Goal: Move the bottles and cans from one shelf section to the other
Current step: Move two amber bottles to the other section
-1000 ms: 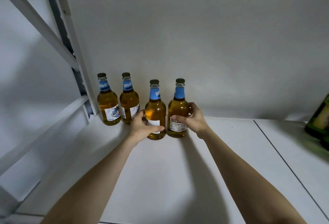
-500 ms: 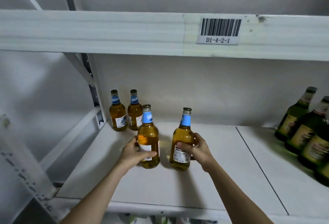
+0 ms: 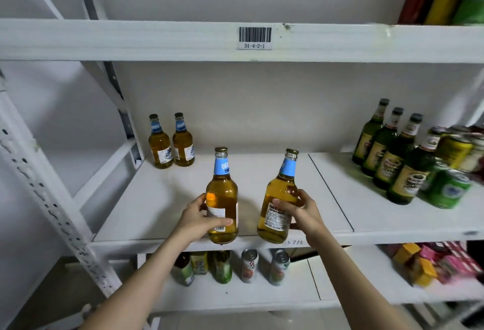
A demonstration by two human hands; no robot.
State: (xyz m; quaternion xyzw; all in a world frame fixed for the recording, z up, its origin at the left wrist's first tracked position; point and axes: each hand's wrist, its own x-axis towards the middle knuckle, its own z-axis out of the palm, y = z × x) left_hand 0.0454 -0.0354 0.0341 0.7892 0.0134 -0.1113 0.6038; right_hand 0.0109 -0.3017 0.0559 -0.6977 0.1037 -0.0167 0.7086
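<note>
My left hand (image 3: 195,218) grips one amber bottle (image 3: 222,198) upright; my right hand (image 3: 301,211) grips another bottle (image 3: 279,198), neck tilted right. Both hang at the shelf (image 3: 157,198) front edge.

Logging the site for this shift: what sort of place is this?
Probably a stockroom or warehouse: white metal shelving, a barcode label marked D1-4-2-1 on the beam, and grouped drinks such as green bottles and cans.

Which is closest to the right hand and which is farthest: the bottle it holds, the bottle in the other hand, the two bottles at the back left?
From the right hand:
1. The tilted bottle, in its grip.
2. The upright bottle, held in the left hand, just to the left.
3. The two back bottles, standing by the back left post; too close together to rank apart.
</note>
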